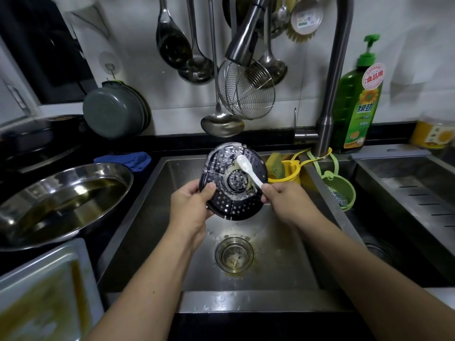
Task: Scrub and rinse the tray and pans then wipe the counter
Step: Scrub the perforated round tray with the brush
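Over the steel sink (283, 262) my left hand (190, 205) grips the lower left rim of a round black perforated tray (231, 200), tilted toward me and smeared with whitish residue. My right hand (283, 200) pinches the handle of a white spoon (247, 167) whose bowl rests on the tray's upper part. A round steel pan (64, 198) with oily liquid sits on the counter at left. A greasy rectangular baking tray (46, 289) lies at the lower left corner.
The faucet head (243, 43) hangs above the tray, no water running. Ladles and a wire skimmer (246, 94) hang on the wall. A green dish soap bottle (359, 102), a yellow sponge holder (288, 172), a blue cloth (130, 159) and grey pans (115, 112) ring the sink.
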### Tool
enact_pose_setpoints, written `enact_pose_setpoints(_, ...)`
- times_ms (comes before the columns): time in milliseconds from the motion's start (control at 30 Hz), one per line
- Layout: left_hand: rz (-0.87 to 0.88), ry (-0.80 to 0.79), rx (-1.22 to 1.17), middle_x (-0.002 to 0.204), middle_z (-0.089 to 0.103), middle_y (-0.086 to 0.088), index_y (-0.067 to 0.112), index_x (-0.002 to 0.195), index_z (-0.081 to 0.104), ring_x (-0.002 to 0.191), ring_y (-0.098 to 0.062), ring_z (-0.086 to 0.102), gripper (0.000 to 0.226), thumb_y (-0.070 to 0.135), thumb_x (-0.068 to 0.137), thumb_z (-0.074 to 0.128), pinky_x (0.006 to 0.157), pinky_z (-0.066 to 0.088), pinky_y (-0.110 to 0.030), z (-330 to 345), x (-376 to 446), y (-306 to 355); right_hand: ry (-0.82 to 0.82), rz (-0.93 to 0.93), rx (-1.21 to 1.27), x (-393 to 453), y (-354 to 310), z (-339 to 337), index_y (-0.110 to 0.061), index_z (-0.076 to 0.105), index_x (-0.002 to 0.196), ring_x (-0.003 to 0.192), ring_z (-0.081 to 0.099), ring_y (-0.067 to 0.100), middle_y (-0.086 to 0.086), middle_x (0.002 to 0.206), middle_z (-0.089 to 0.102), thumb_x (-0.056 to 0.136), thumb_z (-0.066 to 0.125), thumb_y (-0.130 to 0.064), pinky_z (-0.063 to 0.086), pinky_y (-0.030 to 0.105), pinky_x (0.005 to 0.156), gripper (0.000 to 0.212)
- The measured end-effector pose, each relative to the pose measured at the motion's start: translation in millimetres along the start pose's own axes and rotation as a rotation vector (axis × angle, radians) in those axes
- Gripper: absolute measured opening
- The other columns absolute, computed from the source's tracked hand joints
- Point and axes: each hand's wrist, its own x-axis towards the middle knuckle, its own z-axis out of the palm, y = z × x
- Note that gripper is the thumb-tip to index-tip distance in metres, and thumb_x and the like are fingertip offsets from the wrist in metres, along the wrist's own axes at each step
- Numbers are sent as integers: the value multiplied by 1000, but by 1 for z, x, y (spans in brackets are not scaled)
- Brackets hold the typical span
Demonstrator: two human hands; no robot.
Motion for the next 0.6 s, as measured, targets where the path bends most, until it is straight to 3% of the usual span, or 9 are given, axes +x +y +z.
enact_pose_setpoints(267, 10, 29, -24, 84, 75, -7, 3, 101, 72, 70, -11, 71, 11, 2, 98, 61, 64, 60, -30, 0, 1, -1, -188, -73, -80, -13, -2, 11, -14, 74, 76, 48, 45, 12, -2, 54, 54, 101, 57, -35, 35, 27, 50, 36)
enact_pose_setpoints(467, -19, 108, -125, 94, 75, -13, 2, 100, 71, 81, -18, 72, 9, 1, 98, 63, 78, 63, -39, -8, 8, 2, -152, 24, -195, -5, 8, -2, -16, 72, 73, 53, 46, 13, -4, 54, 52, 101, 56, -36, 33, 27, 52, 38)
enact_pose_setpoints(600, -24, 83, -98, 89, 76, -10, 5, 96, 72, 76, -15, 72, 9, 2, 98, 63, 75, 62, -37, -6, 7, 2, -23, 74, -121, 2, 12, -13, -18, 69, 68, 57, 49, 15, -3, 56, 54, 102, 55, -36, 33, 27, 53, 40)
